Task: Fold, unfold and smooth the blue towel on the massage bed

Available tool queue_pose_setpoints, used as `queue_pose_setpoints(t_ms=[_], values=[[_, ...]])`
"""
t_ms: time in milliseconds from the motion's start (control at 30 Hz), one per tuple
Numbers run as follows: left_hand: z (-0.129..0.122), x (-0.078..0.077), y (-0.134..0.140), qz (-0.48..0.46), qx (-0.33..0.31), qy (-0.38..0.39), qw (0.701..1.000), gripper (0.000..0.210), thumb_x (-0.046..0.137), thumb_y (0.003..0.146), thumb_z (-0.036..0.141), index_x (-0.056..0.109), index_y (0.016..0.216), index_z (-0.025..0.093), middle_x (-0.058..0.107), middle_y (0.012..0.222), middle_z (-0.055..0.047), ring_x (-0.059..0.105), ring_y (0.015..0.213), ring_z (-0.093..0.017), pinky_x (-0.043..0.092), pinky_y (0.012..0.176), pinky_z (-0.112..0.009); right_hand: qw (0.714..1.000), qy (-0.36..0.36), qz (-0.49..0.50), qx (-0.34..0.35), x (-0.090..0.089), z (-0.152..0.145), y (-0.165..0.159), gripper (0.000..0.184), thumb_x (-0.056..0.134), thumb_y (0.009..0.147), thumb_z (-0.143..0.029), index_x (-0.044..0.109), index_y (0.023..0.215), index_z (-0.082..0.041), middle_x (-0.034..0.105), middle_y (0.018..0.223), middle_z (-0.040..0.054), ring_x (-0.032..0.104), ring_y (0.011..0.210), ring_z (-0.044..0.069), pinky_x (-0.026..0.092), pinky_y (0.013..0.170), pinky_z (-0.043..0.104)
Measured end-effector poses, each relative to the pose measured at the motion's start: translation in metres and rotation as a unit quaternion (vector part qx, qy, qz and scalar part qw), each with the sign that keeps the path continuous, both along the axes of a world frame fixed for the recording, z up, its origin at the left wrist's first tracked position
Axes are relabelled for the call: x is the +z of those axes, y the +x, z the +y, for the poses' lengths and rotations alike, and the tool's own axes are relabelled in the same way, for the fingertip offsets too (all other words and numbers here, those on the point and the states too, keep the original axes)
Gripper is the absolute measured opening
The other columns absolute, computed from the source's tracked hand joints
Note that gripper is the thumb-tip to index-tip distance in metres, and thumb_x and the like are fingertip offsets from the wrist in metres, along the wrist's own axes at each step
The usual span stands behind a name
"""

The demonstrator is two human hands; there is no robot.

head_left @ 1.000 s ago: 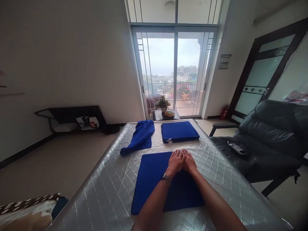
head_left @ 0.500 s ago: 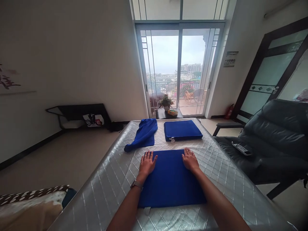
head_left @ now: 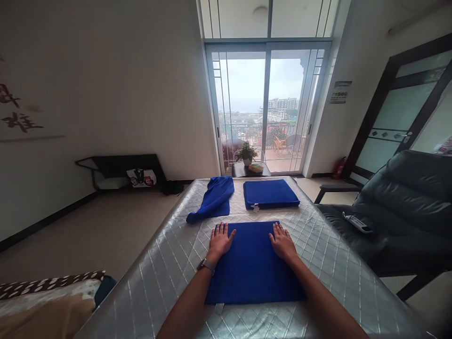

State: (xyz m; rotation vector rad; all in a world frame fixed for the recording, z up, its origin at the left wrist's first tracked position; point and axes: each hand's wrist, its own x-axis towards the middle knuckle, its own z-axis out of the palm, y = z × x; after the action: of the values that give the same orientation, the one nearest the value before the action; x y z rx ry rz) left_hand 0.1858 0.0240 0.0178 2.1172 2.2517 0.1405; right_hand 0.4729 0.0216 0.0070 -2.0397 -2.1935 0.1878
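Observation:
A flat, folded blue cloth (head_left: 256, 273) lies in front of me on the silver quilted cover (head_left: 165, 263), with a small white tag at its near edge. On its far left corner rests my left hand (head_left: 221, 239), palm down with fingers stretched; a watch is on that wrist. My right hand (head_left: 283, 241) lies flat on the far right corner, fingers extended. Beyond the hands are a neat stack of folded blue cloths (head_left: 271, 193) with a white tag and, to its left, a loosely crumpled blue cloth (head_left: 213, 200).
A black recliner (head_left: 399, 216) with a white power strip (head_left: 357, 222) stands at the right. Behind the far edge is a small table with a potted plant (head_left: 246, 153). A black bench (head_left: 123, 167) holds a bag at left; patterned bedding (head_left: 49, 301) is at lower left.
The view has tilted and shifted slightly, so everything sits a little lower and to the right. Both hands stay flat on the folded cloth, the right a bit nearer to me.

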Motion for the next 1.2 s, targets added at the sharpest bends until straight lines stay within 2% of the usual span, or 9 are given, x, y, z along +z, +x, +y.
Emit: queue_pose_setpoints(t_ms=[133, 300, 367, 433, 533, 767, 867, 1033, 1200], values=[[0.008, 0.015, 0.038, 0.002, 0.019, 0.026, 0.999, 0.086, 0.016, 0.100, 0.065, 0.037, 0.153, 0.001, 0.030, 0.163, -0.022, 0.025, 0.153, -0.033, 0.019, 0.125, -0.048, 1.000, 0.011, 0.008, -0.004, -0.002, 0.001, -0.001, 0.067, 0.020, 0.104, -0.043, 0.023, 0.161, -0.007, 0.021, 0.168, 0.0093, 0.014, 0.155, 0.020, 0.007, 0.125, 0.039], [0.002, 0.012, 0.143, -0.056, -0.190, 0.070, 0.978, 0.077, 0.011, 0.103, 0.058, 0.037, 0.155, 0.007, 0.034, 0.163, -0.015, 0.026, 0.153, -0.023, 0.022, 0.126, -0.040, 1.000, 0.011, -0.012, 0.013, -0.003, -0.001, 0.003, 0.064, 0.023, 0.103, -0.036, 0.024, 0.161, -0.007, 0.018, 0.169, 0.0109, 0.012, 0.156, 0.021, 0.008, 0.125, 0.039], [-0.004, 0.005, 0.171, -0.076, -0.227, 0.062, 0.969, 0.073, 0.009, 0.104, 0.055, 0.036, 0.156, 0.011, 0.037, 0.162, -0.012, 0.027, 0.153, -0.022, 0.024, 0.125, -0.040, 0.999, 0.008, -0.025, 0.029, -0.004, -0.002, 0.005, 0.063, 0.025, 0.101, -0.029, 0.023, 0.161, -0.008, 0.015, 0.169, 0.0098, 0.010, 0.156, 0.020, 0.008, 0.125, 0.038], [-0.010, -0.002, 0.178, -0.087, -0.222, 0.059, 0.969, 0.072, 0.007, 0.104, 0.054, 0.036, 0.156, 0.012, 0.039, 0.162, -0.011, 0.028, 0.152, -0.022, 0.025, 0.125, -0.042, 0.999, 0.010, -0.025, 0.030, -0.003, -0.003, 0.005, 0.063, 0.024, 0.102, -0.029, 0.022, 0.161, -0.008, 0.016, 0.169, 0.0089, 0.010, 0.156, 0.020, 0.009, 0.125, 0.037], [-0.017, -0.010, 0.154, -0.086, -0.206, 0.066, 0.972, 0.072, 0.009, 0.104, 0.055, 0.036, 0.157, 0.014, 0.037, 0.162, -0.011, 0.027, 0.153, -0.023, 0.025, 0.125, -0.045, 1.000, 0.017, -0.008, 0.010, -0.001, -0.003, 0.003, 0.065, 0.021, 0.103, -0.037, 0.024, 0.160, -0.006, 0.021, 0.168, 0.0098, 0.014, 0.155, 0.020, 0.010, 0.125, 0.038], [-0.044, -0.022, 0.031, -0.017, -0.116, 0.047, 0.992, 0.075, 0.015, 0.102, 0.062, 0.035, 0.157, 0.014, 0.030, 0.164, -0.012, 0.025, 0.153, -0.025, 0.022, 0.125, -0.049, 1.000, 0.010, 0.010, -0.006, 0.004, -0.004, -0.001, 0.067, 0.019, 0.103, -0.041, 0.024, 0.161, -0.007, 0.020, 0.168, 0.0077, 0.012, 0.155, 0.018, 0.007, 0.125, 0.037], [-0.058, -0.031, -0.009, -0.001, -0.075, 0.058, 0.995, 0.076, 0.017, 0.102, 0.062, 0.034, 0.157, 0.012, 0.028, 0.165, -0.015, 0.025, 0.153, -0.027, 0.025, 0.124, -0.050, 1.000, 0.010, 0.005, -0.009, 0.008, -0.005, -0.003, 0.066, 0.019, 0.103, -0.040, 0.025, 0.160, -0.007, 0.021, 0.168, 0.0082, 0.014, 0.155, 0.019, 0.009, 0.125, 0.038], [-0.065, -0.039, -0.022, 0.005, -0.078, 0.084, 0.993, 0.075, 0.019, 0.103, 0.061, 0.033, 0.157, 0.011, 0.032, 0.163, -0.017, 0.028, 0.152, -0.028, 0.029, 0.122, -0.050, 0.999, 0.048, -0.016, 0.001, 0.019, -0.016, -0.007, 0.062, 0.022, 0.101, -0.031, 0.032, 0.158, -0.006, 0.027, 0.165, 0.0119, 0.018, 0.154, 0.021, 0.010, 0.125, 0.042], [-0.064, -0.033, -0.021, 0.012, -0.078, 0.067, 0.995, 0.080, 0.015, 0.102, 0.064, 0.033, 0.157, 0.009, 0.031, 0.164, -0.018, 0.028, 0.152, -0.030, 0.029, 0.122, -0.050, 0.998, 0.052, -0.020, 0.042, 0.018, -0.064, 0.002, 0.061, 0.022, 0.101, -0.028, 0.035, 0.157, -0.006, 0.031, 0.164, 0.0115, 0.021, 0.154, 0.021, 0.011, 0.125, 0.043]])
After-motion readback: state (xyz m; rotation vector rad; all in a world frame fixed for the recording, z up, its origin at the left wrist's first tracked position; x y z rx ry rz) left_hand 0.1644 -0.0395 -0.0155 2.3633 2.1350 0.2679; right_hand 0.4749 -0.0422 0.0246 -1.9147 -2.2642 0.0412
